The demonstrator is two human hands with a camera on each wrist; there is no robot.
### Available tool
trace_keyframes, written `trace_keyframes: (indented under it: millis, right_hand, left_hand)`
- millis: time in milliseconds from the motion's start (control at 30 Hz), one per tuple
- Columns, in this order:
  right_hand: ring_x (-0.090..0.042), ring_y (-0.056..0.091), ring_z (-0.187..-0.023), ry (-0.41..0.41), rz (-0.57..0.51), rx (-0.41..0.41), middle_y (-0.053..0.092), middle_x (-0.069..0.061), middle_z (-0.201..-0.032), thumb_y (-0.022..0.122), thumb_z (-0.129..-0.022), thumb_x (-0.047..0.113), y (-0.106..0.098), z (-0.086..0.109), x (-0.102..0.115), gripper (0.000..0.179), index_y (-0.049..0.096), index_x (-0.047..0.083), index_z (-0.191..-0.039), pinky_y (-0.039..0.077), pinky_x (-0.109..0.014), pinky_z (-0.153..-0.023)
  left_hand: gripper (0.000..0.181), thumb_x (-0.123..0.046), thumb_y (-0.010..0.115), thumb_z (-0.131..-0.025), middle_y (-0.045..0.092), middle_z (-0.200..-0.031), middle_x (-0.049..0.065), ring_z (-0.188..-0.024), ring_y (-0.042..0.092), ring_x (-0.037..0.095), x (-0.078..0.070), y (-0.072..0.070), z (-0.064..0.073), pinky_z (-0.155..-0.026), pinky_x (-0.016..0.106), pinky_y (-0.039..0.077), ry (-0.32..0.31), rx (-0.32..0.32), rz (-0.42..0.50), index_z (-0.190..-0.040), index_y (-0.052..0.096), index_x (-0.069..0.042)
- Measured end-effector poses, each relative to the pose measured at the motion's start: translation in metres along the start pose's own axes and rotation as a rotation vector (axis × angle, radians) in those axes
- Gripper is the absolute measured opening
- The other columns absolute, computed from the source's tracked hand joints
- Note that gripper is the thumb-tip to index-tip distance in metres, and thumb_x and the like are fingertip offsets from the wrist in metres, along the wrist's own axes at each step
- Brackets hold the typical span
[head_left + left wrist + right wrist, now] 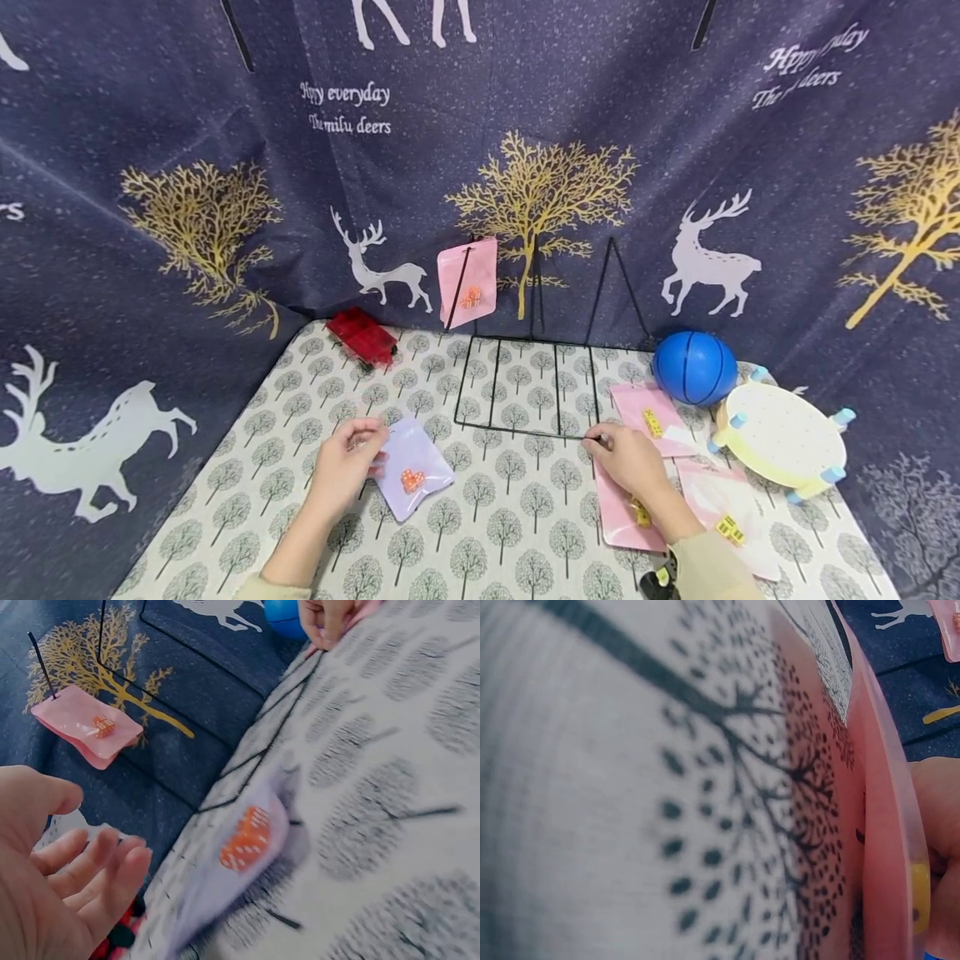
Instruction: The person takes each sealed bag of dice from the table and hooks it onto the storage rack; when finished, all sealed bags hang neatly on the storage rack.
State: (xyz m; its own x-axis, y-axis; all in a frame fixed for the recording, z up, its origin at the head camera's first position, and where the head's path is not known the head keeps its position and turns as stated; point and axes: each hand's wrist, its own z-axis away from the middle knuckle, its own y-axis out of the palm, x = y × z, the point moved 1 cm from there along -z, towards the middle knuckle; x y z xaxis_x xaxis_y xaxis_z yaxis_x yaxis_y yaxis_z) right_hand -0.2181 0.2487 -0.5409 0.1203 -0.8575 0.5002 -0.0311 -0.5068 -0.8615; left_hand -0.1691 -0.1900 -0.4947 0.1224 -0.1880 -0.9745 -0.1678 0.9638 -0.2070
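A black wire rack [557, 392] stands on the cloth, its upright prongs against the backdrop. My right hand [628, 457] pinches the rack's front right corner. Under that wrist lies a pink pouch [621, 521] with yellow dice; in the right wrist view its pink side [889, 825] covers part of the hand. My left hand [347, 467] is beside a lilac pouch [408, 450] with orange dice. In the left wrist view, the fingers are loosely bent, apart from the lilac pouch [244, 847]. A pink pouch [468, 279] with orange dice hangs on the rack's left prong.
Two more pink pouches with yellow dice [652, 423] lie to the right. Behind them are a blue ball [694, 368] and a cream oval stool-like item [787, 433], legs outward. A red object [362, 333] sits back left. A dark deer-print cloth [225, 100] hangs behind.
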Motion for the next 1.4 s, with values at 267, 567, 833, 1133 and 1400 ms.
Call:
trace_keyframes:
  millis: [267,567,833,1133,1400]
  right_hand:
    - [-0.016,0.042,-0.052,0.003,-0.004,0.007,0.048,0.006,-0.06,0.078,-0.094,0.032,-0.002,0.001,0.002,0.012,0.077,0.025,-0.104,0.034,-0.034,-0.05]
    - [-0.015,0.043,-0.051,0.019,0.001,0.015,0.049,0.006,-0.059,0.078,-0.094,0.033,-0.001,0.001,0.001,0.013,0.077,0.025,-0.104,0.035,-0.033,-0.049]
    - [-0.015,0.043,-0.05,0.019,-0.002,0.022,0.048,0.006,-0.059,0.077,-0.094,0.035,0.0,0.001,0.0,0.014,0.077,0.026,-0.105,0.035,-0.034,-0.049]
    - [-0.015,0.044,-0.051,0.022,-0.008,0.019,0.049,0.006,-0.06,0.078,-0.094,0.035,0.0,0.001,-0.001,0.014,0.077,0.026,-0.105,0.036,-0.034,-0.05]
    - [-0.014,0.043,-0.05,0.004,-0.011,0.014,0.049,0.007,-0.059,0.078,-0.094,0.034,0.001,0.0,-0.001,0.013,0.077,0.025,-0.104,0.035,-0.032,-0.048]
  left_hand:
    - [0.036,-0.024,0.073,-0.099,0.07,-0.091,0.017,-0.062,0.064,0.019,0.026,-0.016,0.013,-0.051,0.031,0.057,-0.172,0.143,0.025,-0.119,0.064,0.004]
    - [0.043,-0.028,0.071,-0.1,0.071,-0.085,0.013,-0.059,0.066,0.017,0.039,-0.03,0.01,-0.053,0.028,0.057,-0.218,0.256,-0.054,-0.118,0.066,0.01]
    - [0.035,-0.026,0.072,-0.098,0.07,-0.083,0.012,-0.058,0.064,0.016,0.044,-0.022,0.002,-0.052,0.029,0.057,-0.219,0.257,-0.1,-0.109,0.07,0.007]
    - [0.034,-0.025,0.075,-0.095,0.068,-0.083,0.012,-0.058,0.06,0.016,0.046,-0.017,-0.006,-0.049,0.029,0.054,-0.241,0.181,-0.103,-0.116,0.066,0.001]
    - [0.04,-0.033,0.077,-0.094,0.065,-0.074,0.008,-0.055,0.062,0.02,0.048,-0.024,-0.002,-0.048,0.033,0.054,-0.183,0.099,-0.311,-0.116,0.066,-0.002]
